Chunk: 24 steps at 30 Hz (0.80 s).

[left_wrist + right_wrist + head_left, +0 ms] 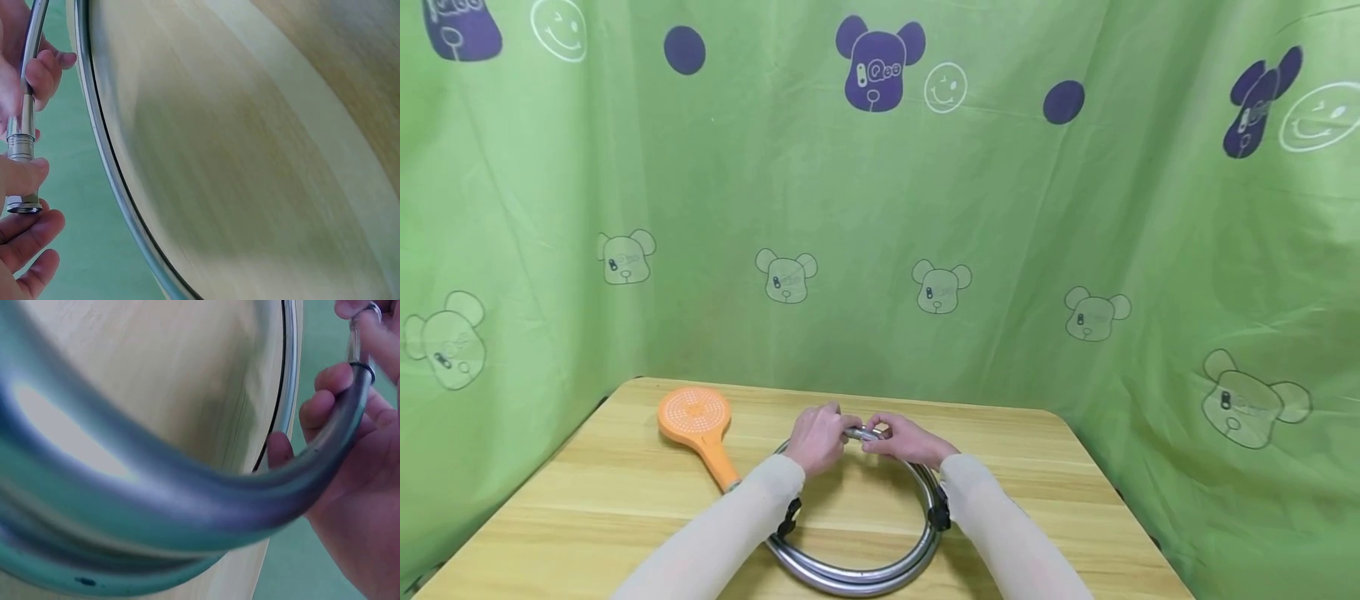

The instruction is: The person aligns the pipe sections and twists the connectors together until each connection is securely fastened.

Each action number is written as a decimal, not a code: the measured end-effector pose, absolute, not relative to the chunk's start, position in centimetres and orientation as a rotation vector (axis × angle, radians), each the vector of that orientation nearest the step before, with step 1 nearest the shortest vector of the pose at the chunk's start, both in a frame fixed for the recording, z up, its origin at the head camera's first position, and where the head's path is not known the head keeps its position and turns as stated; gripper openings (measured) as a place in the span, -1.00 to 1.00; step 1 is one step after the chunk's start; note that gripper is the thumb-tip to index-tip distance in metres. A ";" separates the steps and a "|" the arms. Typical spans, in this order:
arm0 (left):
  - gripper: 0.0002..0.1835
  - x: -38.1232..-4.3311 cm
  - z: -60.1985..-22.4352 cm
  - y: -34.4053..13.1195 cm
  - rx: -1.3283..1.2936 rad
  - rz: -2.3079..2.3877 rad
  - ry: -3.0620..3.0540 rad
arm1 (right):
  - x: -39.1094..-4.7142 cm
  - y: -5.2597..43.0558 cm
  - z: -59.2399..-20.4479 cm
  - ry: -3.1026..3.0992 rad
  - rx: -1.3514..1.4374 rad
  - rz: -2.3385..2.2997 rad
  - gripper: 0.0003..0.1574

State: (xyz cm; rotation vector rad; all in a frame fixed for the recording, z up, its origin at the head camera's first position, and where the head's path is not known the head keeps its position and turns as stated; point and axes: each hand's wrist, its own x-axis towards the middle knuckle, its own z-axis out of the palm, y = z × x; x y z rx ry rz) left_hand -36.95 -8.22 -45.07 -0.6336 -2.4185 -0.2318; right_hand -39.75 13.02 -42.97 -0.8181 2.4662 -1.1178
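Note:
A silver shower hose [842, 579] lies coiled on the table in front of me. At the far side of the coil, my left hand [817, 437] and right hand [912, 442] meet at its metal end. In the left wrist view, the left thumb and fingers pinch the nut [24, 204] at the tip, below a ribbed collar [20, 147]. My right hand grips the hose just behind that; the right wrist view shows its fingers round it near a black ring [362, 367]. An orange shower head [696, 412] rests left of the coil, its handle's end partly behind my left forearm.
The wooden table [1045, 475] bears everything, and its far edge runs just beyond the hands. A green printed curtain [880, 192] hangs behind and on both sides. Dark straps [938, 510] sit at the wrists, close to the coil.

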 end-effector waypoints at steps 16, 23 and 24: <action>-0.55 -36.5 -44.8 -8.4 -0.614 -0.290 -2.434 | -39.8 12.8 -42.7 2.465 -0.815 -1.086 -0.59; -0.54 -36.7 -44.7 -8.2 -0.616 -0.293 -2.425 | -40.0 12.9 -43.2 2.477 -0.851 -1.123 -0.69; -0.54 -36.7 -44.7 -8.2 -0.617 -0.296 -2.419 | -40.0 13.1 -43.1 2.480 -0.853 -1.097 -0.64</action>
